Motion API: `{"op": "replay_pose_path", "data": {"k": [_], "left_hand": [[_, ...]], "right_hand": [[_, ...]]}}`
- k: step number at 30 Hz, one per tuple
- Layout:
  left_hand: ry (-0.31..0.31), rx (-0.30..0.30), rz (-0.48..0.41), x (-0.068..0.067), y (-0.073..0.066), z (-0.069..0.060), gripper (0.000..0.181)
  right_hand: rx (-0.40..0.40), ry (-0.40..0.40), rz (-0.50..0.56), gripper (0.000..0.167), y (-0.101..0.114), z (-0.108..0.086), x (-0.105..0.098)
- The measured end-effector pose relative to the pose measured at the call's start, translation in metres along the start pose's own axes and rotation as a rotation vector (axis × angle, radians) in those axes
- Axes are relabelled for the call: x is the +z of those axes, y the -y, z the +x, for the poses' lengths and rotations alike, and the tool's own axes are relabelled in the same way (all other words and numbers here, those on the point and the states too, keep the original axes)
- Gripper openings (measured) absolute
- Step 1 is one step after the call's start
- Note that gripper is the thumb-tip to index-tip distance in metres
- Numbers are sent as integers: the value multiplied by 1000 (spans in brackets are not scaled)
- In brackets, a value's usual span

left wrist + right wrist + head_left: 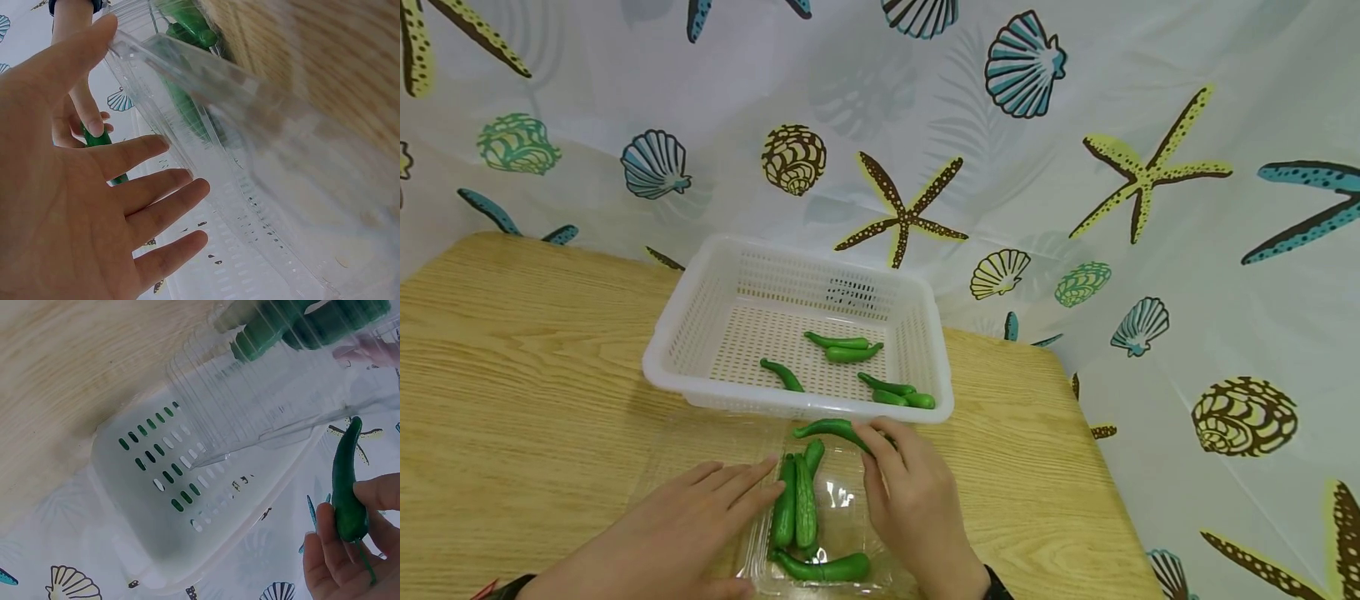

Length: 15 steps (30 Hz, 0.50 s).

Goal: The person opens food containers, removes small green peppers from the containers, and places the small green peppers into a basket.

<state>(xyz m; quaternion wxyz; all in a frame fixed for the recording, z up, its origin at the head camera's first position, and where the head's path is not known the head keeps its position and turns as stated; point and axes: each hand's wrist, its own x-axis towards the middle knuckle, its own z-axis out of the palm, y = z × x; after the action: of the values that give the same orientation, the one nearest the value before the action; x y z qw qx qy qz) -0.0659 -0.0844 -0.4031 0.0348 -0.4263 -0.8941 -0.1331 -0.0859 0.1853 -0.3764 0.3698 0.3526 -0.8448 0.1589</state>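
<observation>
While left fingers (165,211) spread at a clear box (841,518), right fingers (880,448) pinch a pepper (347,487).

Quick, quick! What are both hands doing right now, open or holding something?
Left hand: open, at the edge of the clear box.
Right hand: holding one green pepper.

Head: up above, facing forward and down, farthest back | left wrist: close, tilted | right wrist: close, low, tilted | wrists share: transparent rectangular plastic box (275,394), white perforated plastic basket (140,509)
</observation>
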Motion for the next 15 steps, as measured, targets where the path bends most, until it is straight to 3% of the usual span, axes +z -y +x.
{"op": "replay_pose_path", "data": {"k": [8, 15], "left_hand": [[1, -1, 14, 1, 0, 1, 91], [-6, 9, 17, 0, 0, 1, 91]], "right_hand": [[45, -115, -54, 26, -2, 1, -2], [60, -158, -13, 24, -5, 4, -5]]}}
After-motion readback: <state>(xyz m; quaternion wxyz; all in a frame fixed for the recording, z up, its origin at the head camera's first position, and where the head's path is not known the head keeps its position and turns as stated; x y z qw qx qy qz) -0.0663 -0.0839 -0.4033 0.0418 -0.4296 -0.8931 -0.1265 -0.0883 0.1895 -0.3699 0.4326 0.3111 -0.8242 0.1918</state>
